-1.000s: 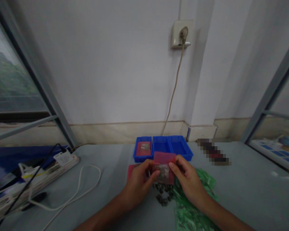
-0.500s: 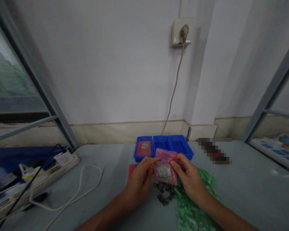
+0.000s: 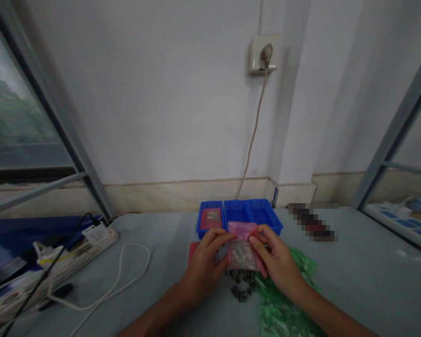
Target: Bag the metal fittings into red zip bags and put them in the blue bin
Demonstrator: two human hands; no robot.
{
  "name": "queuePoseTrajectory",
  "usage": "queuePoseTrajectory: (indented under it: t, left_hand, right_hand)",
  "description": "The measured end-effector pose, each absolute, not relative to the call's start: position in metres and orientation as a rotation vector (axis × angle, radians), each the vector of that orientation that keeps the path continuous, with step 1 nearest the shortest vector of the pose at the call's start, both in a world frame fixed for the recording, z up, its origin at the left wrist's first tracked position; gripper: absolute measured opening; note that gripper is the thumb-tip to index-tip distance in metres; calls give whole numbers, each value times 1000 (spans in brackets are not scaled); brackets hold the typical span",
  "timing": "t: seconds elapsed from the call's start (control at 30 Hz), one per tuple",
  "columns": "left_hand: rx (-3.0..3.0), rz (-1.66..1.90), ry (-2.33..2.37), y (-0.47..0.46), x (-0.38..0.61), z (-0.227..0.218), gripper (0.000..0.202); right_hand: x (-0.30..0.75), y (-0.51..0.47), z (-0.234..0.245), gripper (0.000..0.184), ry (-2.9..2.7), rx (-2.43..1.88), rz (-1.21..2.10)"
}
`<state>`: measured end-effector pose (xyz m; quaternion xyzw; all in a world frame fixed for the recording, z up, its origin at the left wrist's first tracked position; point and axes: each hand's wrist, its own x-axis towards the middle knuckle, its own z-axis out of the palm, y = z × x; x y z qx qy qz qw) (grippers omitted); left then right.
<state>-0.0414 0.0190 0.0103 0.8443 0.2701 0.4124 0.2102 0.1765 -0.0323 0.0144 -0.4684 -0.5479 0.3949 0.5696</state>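
Observation:
Between my hands is a small pink translucent plastic bag [image 3: 243,255] with greyish contents that I cannot make out. My right hand [image 3: 276,255] pinches its upper right side, thumb in front. At the left edge, my left hand [image 3: 205,262] grips the bag with bent fingers and thumb. Several small dark metal-looking pieces [image 3: 242,293] lie on the table just below the bag, partly covered by it. Another pink bag [image 3: 192,251] shows in part behind my left hand. Green plastic wrapping [image 3: 284,309] lies under my right wrist.
Behind my hands stand joined blue trays [image 3: 264,216]; the left one holds a pink packet [image 3: 211,218]. A power strip [image 3: 56,271] with plugs and a white cable [image 3: 121,276] occupies the table's left side. A blurred-out dark item [image 3: 312,222] lies at the back right.
My left fingers have shifted along the bag's left edge and spread a little more. The bag has turned slightly, and its lower right corner now folds out. The view has tilted slightly.

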Motion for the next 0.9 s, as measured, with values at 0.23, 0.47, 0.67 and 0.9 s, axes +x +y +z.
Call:
queuePoseTrajectory:
  t: [0.23,0.47,0.67,0.9]
  left_hand:
    - [2356,1166,702,24,-40,12,45]
    - [2357,1213,696,25,-40,15,27]
    - [2332,1194,711,24,-37,21,18]
    - [2272,1191,731,28,-34,22,25]
  right_hand:
    - [174,-35,18,49,-1221,-1157,960]
    - [176,-32,17,47,-1171,-1116,939]
    - [176,-33,15,36,-1261,-1123,925]
    - [176,-30,13,23,-1263,-1097,914]
